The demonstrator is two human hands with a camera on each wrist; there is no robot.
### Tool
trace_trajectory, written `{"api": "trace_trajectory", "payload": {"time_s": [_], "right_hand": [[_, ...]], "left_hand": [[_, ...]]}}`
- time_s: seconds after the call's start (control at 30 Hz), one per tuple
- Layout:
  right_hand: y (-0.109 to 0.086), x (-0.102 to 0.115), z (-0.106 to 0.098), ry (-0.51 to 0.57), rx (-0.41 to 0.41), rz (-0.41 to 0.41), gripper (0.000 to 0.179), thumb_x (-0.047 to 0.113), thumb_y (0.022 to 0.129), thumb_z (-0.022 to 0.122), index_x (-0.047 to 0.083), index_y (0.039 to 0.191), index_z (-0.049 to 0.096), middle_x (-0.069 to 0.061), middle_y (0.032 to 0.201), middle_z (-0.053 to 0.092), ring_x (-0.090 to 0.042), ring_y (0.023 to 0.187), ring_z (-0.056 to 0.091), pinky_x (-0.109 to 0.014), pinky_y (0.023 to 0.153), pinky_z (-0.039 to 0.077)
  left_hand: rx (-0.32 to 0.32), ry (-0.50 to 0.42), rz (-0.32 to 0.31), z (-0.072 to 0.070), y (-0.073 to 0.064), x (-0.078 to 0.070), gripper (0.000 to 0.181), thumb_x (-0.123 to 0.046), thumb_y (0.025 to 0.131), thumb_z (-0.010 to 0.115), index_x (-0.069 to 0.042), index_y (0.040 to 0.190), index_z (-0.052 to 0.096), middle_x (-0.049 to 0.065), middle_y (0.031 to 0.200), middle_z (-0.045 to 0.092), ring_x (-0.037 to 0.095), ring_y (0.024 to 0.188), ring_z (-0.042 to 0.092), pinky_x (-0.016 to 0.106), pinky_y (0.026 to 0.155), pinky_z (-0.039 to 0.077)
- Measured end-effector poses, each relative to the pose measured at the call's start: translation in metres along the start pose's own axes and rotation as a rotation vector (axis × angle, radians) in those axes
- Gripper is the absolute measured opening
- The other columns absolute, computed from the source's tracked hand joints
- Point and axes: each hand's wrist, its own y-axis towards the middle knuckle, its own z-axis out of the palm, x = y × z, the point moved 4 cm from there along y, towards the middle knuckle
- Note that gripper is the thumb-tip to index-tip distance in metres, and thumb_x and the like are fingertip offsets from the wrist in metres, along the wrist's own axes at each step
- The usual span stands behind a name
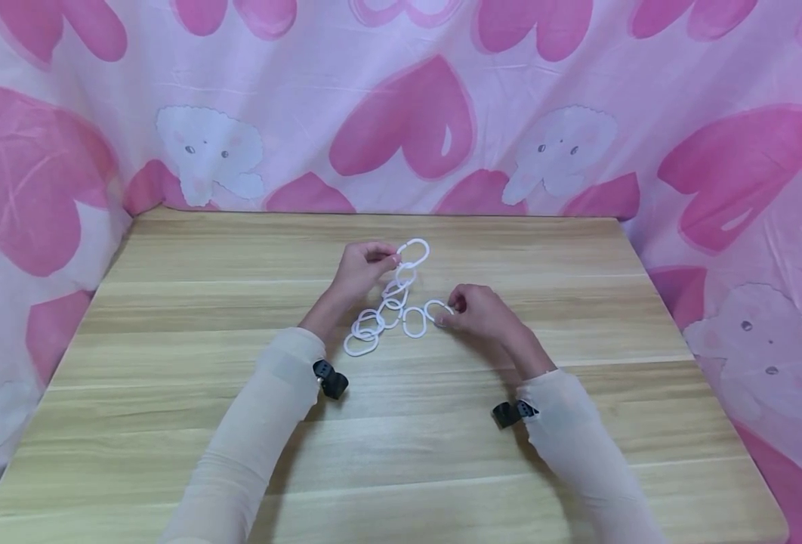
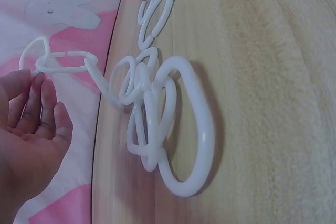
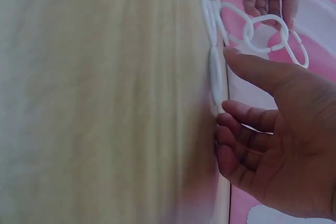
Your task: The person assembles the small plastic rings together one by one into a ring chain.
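A chain of white plastic links (image 1: 367, 321) lies bunched on the wooden table, part of it rising toward the far side. My left hand (image 1: 363, 270) pinches the far end link (image 1: 424, 243) between thumb and fingertips. In the left wrist view that raised stretch, with an oval link (image 2: 63, 70), hangs from the left hand (image 2: 34, 124). My right hand (image 1: 482, 311) holds the link at the right end (image 1: 431, 304), its thumb and fingers on either side. The right wrist view shows this link (image 3: 216, 74) nearly edge-on between the thumb (image 3: 252, 69) and curled fingers (image 3: 244, 140).
The wooden tabletop (image 1: 401, 468) spreads around the chain. Behind it and at both sides hangs a pink curtain (image 1: 306, 98) with hearts and white animal figures. Small black cameras sit on the left sleeve (image 1: 238, 453) and the right sleeve (image 1: 584, 446).
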Motion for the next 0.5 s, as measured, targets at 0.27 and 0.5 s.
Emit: {"api": "trace_trajectory", "payload": {"time_s": [0.27, 0.5], "right_hand": [[-0.0011, 0.002, 0.0061, -0.067, -0.028, 0.004, 0.039, 0.035, 0.084, 0.083, 0.006, 0.103, 0.065, -0.007, 0.092, 0.064, -0.02, 0.083, 0.056, -0.031, 0.074, 0.048], [0.0006, 0.0038, 0.0061, -0.061, -0.033, -0.03, 0.033, 0.026, 0.084, 0.084, 0.006, 0.102, 0.065, -0.007, 0.09, 0.063, -0.019, 0.083, 0.056, -0.03, 0.074, 0.047]], "left_hand": [[0.003, -0.008, 0.007, 0.0007, -0.0011, -0.0009, 0.019, -0.002, 0.094, 0.068, 0.008, 0.111, 0.07, 0.018, 0.102, 0.075, 0.001, 0.079, 0.064, 0.013, 0.078, 0.054], [0.009, 0.009, 0.012, 0.0006, -0.0009, -0.0027, 0.019, -0.002, 0.094, 0.068, 0.008, 0.11, 0.071, 0.019, 0.103, 0.074, 0.002, 0.08, 0.063, 0.014, 0.078, 0.054]]}}
